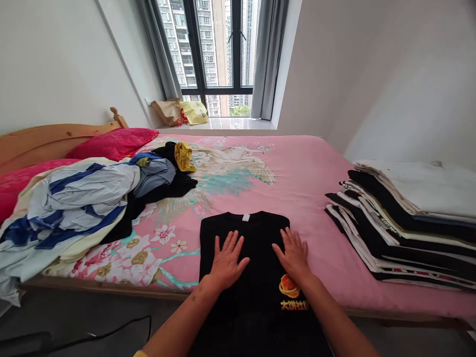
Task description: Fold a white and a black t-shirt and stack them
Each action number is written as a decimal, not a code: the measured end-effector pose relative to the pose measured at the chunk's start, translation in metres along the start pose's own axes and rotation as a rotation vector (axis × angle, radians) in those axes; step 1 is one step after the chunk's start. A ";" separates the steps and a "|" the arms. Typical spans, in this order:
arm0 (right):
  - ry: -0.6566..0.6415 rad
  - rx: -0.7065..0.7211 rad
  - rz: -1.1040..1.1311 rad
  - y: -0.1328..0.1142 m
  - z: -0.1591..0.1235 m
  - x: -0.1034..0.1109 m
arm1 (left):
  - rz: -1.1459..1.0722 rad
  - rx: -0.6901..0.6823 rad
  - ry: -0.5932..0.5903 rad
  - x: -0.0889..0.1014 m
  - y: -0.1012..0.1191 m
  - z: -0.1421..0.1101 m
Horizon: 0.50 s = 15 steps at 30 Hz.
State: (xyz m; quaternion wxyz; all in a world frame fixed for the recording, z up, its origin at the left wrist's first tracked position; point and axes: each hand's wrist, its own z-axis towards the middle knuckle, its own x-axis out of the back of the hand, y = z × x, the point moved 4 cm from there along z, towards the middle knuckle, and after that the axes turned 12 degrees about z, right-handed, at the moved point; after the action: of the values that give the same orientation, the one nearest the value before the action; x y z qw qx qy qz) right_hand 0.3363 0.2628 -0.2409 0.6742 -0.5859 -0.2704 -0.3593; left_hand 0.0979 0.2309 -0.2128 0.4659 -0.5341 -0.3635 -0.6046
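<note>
A black T-shirt [256, 258] lies spread on the near edge of the bed, its collar with a white label pointing toward the window. Its lower part hangs down over the bed's edge toward me. My left hand [229, 260] rests flat on the upper left of the shirt, fingers spread. On the upper right, my right hand [293, 252] lies flat too, its fingers apart and reaching to the shirt's side edge. Just below that hand shows an orange and yellow print [290, 287] with lettering, partly covered by my right forearm.
At the right stands a tall stack of folded clothes [401, 223]. A loose heap of clothes [85, 198] covers the bed's left side, near red pillows [111, 144]. Bags [193, 113] sit on the windowsill. A dark cable [111, 331] runs along the floor at left.
</note>
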 end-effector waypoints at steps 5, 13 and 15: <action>0.165 0.043 0.016 0.049 -0.041 0.014 | 0.023 0.463 -0.019 -0.012 -0.072 -0.071; -0.006 0.129 0.096 -0.013 -0.068 0.012 | -0.155 0.262 0.001 0.011 -0.058 -0.044; -0.095 0.107 0.068 -0.024 -0.060 0.007 | -0.157 0.273 -0.071 0.012 -0.064 -0.019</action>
State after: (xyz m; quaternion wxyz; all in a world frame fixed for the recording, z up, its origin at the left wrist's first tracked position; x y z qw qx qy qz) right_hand 0.3181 0.2010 -0.2311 0.7029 -0.5742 -0.3009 -0.2928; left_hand 0.0309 0.2308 -0.2007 0.4723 -0.4567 -0.4995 -0.5647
